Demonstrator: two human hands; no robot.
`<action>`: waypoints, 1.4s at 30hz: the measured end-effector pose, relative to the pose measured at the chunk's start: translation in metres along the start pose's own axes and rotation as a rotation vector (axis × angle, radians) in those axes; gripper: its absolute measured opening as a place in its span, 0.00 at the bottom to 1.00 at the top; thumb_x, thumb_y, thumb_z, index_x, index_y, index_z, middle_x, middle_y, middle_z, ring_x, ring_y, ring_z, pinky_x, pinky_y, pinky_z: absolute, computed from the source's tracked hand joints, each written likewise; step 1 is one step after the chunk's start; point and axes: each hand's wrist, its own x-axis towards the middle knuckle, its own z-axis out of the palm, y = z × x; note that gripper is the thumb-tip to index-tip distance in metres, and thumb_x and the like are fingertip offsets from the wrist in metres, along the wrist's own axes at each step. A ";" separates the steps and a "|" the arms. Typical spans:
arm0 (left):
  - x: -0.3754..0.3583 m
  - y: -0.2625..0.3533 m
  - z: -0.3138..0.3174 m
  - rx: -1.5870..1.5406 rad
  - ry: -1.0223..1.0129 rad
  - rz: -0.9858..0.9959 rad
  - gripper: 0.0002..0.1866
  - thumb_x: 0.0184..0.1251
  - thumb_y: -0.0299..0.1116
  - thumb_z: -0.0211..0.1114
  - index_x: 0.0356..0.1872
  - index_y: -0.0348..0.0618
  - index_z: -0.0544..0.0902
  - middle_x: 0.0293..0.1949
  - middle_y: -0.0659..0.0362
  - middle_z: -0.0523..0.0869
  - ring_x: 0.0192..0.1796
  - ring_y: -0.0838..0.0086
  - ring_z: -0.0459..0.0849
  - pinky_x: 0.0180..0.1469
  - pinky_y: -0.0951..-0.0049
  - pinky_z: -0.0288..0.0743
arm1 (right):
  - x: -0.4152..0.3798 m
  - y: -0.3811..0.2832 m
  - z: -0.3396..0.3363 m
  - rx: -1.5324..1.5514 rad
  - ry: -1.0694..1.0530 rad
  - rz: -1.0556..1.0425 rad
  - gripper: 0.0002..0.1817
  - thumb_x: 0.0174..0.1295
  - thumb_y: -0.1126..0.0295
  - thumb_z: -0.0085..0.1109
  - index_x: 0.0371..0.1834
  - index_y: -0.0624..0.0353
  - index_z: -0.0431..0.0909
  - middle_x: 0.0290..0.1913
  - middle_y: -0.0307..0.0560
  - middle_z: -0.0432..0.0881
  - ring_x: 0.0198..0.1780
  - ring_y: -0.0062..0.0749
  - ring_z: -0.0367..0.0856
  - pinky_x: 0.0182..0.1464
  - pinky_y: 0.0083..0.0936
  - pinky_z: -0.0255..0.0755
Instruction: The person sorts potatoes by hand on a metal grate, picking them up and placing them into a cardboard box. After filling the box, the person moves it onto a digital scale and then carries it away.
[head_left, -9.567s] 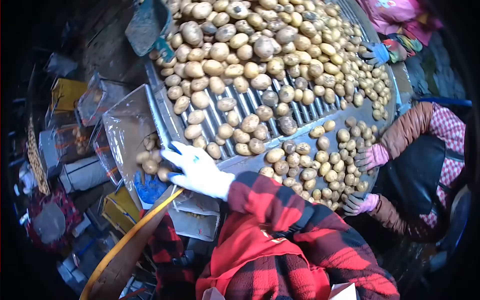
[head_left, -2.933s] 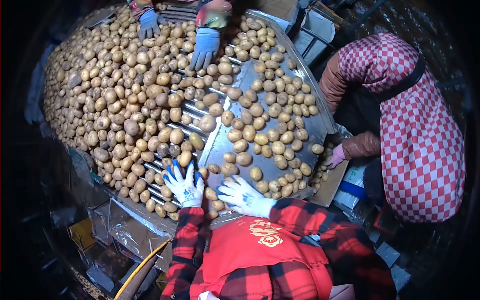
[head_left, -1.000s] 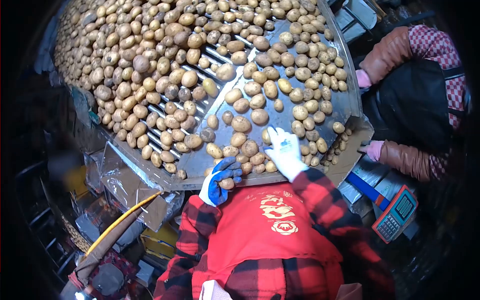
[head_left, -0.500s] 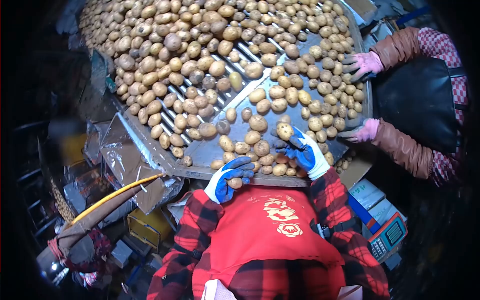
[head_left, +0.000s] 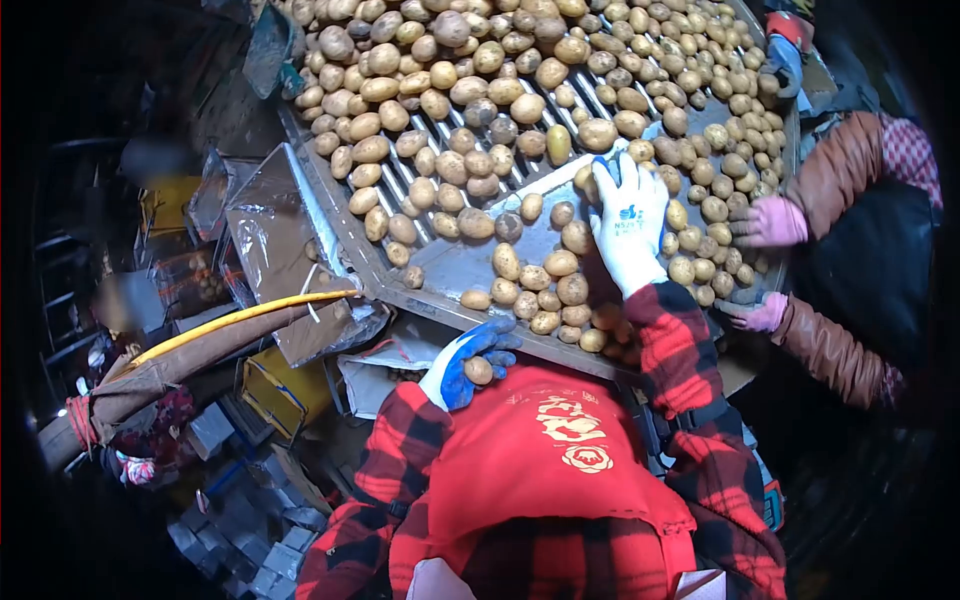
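Note:
My left hand (head_left: 468,362), in a white glove with blue coating, is at the table's near edge. Its fingers curl around a small potato (head_left: 478,371), which shows in the palm. My right hand (head_left: 629,215), gloved alike, reaches out over the metal sorting table (head_left: 440,300), back upward and fingers stretched forward among the potatoes. One potato (head_left: 586,180) lies against the index finger side. The palm is hidden, so anything beneath it is out of sight. Just beyond my left hand lies a cluster of potatoes (head_left: 545,285).
Many potatoes (head_left: 470,90) cover the table's far part and the slatted bars (head_left: 430,190). At right, a co-worker's pink-gloved hands (head_left: 775,221) are at the table edge; another person's gloved hand (head_left: 785,65) is farther back. A yellow hose (head_left: 240,318) runs along the left.
My right hand has moved forward from the near cluster, where it held a potato, to the potatoes farther in. My left hand keeps its potato. The view has shifted, moving the table rightward in frame.

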 end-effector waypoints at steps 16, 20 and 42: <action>0.024 0.031 -0.060 -0.403 -0.459 0.067 0.25 0.83 0.50 0.50 0.70 0.46 0.72 0.55 0.54 0.84 0.51 0.67 0.85 0.43 0.71 0.81 | -0.049 -0.119 -0.024 0.830 -0.421 -0.297 0.26 0.58 0.64 0.66 0.61 0.55 0.79 0.56 0.54 0.81 0.57 0.52 0.79 0.63 0.48 0.68; -0.005 0.042 -0.076 -0.185 -0.131 0.128 0.21 0.80 0.39 0.54 0.68 0.45 0.74 0.53 0.55 0.85 0.49 0.66 0.86 0.42 0.71 0.82 | -0.007 -0.145 0.001 0.506 -0.264 -0.423 0.24 0.56 0.70 0.62 0.59 0.54 0.78 0.58 0.49 0.79 0.59 0.45 0.77 0.70 0.51 0.62; 0.046 0.069 -0.016 -0.470 -0.383 -0.108 0.22 0.75 0.53 0.58 0.58 0.50 0.85 0.72 0.57 0.77 0.69 0.57 0.78 0.50 0.62 0.81 | -0.006 -0.039 0.066 0.363 -0.262 0.336 0.15 0.58 0.65 0.63 0.49 0.52 0.81 0.44 0.48 0.82 0.45 0.43 0.81 0.42 0.43 0.72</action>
